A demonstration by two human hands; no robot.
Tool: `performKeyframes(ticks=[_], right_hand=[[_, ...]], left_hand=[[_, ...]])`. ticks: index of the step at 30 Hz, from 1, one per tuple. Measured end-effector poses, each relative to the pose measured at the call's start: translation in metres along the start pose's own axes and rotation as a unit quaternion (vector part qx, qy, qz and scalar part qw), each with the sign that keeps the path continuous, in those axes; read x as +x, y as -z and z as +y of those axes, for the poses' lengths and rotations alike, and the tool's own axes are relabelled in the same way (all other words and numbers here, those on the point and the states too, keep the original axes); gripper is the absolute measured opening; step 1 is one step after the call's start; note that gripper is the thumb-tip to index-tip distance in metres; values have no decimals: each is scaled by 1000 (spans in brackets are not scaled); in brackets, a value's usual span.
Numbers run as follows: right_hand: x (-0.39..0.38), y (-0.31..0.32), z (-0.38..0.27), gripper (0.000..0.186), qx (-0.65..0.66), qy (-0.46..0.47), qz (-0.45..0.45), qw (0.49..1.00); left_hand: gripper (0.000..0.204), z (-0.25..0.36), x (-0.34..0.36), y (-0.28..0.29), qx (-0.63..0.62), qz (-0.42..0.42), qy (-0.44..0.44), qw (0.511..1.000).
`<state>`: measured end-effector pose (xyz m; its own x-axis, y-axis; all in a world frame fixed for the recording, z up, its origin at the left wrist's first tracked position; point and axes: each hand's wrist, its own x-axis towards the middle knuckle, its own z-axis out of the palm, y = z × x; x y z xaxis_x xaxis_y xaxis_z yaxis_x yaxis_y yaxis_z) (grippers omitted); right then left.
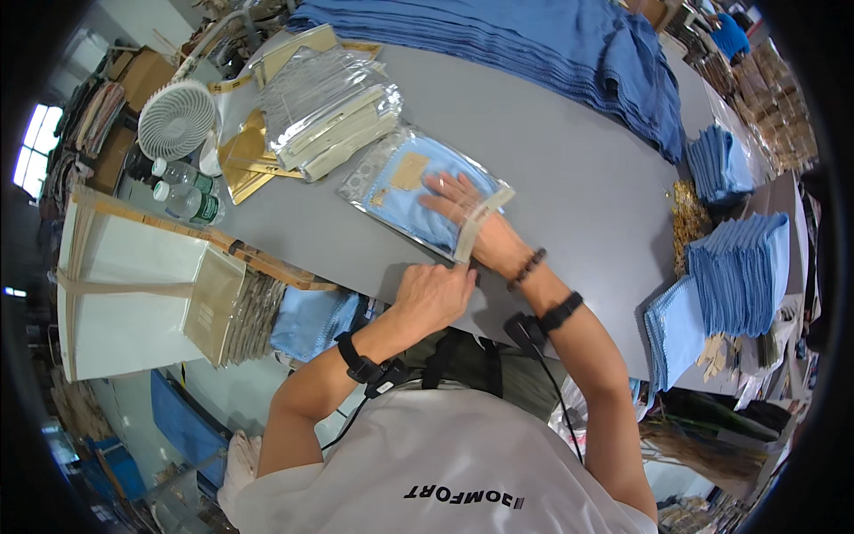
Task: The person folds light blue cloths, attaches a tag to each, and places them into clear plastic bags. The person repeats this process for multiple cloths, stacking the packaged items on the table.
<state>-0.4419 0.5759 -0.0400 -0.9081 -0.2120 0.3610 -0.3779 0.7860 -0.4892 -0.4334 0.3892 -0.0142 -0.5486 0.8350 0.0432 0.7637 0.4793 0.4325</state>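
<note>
A clear plastic bag (pixel 363 176) lies on the grey table, with a folded light-blue cloth (pixel 418 214) inside it. The cloth carries a tan label (pixel 410 171). My right hand (pixel 461 206) reaches in through the bag's mouth, where a pale strip crosses over it. Its fingers are spread flat on the cloth, slightly blurred. My left hand (pixel 434 292) is closed at the near corner of the bag's mouth, with its fingertips pinching the edge. Both wrists wear black straps with cables.
Stacked clear bags (pixel 334 111) lie beyond the packed one, near a white fan (pixel 176 120) and water bottles (pixel 189 203). Dark-blue fabric (pixel 534 53) covers the far edge. Folded blue cloths (pixel 738 271) stand at the right. A box (pixel 124 307) sits at the left.
</note>
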Motion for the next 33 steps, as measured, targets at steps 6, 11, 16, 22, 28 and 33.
performKeyframes(ticks=[6, 11, 16, 22, 28, 33], right_hand=[[6, -1, -2, 62, -21, 6, -38, 999], [23, -7, -12, 78, -84, -65, -95, 990], [-31, 3, -20, 81, -209, -2, -103, 972], [-101, 41, -66, 50, -68, 21, -131, 989], [-151, 65, -101, 20, 18, -104, 102, 989], [-137, 67, -69, 33, 129, -447, 23, 885]], left_hand=[[32, 3, -12, -5, -17, -28, -12, 999], [32, -3, -21, 8, -117, 22, -68, 991], [32, -40, -20, 24, -146, 239, -4, 960], [40, -66, -2, 12, 12, 175, -31, 984], [32, -51, -32, 0, -158, 343, -24, 926], [19, -25, -91, -7, -228, 232, -156, 933]])
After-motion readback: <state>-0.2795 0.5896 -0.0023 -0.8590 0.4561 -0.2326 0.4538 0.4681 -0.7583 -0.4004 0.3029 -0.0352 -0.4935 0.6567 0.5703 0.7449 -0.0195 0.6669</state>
